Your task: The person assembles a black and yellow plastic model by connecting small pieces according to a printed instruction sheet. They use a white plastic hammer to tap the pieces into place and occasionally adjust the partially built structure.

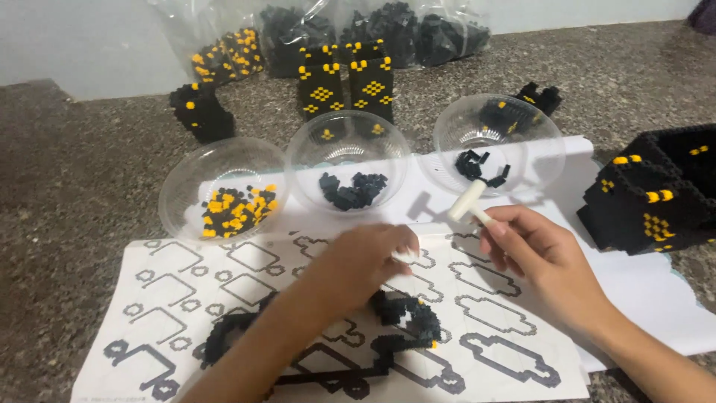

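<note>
A small white hammer-shaped tool (468,203) is pinched between the thumb and fingers (498,224) of the right hand (533,250), its short handle in the grip and its blunt head jutting up and left, just in front of the rightmost bowl. The left hand (362,261) hovers over the printed instruction sheet (186,283), its fingers (403,242) curled together; a pale tip shows at them, but the blur hides what it is, and whether anything is pinched cannot be told. Just below that hand a partly built black brick figure (406,321) with small yellow spots lies on the sheet, thin black strands running left from it.

Beyond the hands three clear plastic bowls stand in a row on the worktop (67,186): the left bowl (179,186) holds yellow and black bricks, the middle bowl (306,153) black ones, the right bowl (447,130) a few black ones. Behind them stand black-and-yellow brick towers (347,86) and bags of bricks (388,26). A larger black block build (656,194) sits at the right.
</note>
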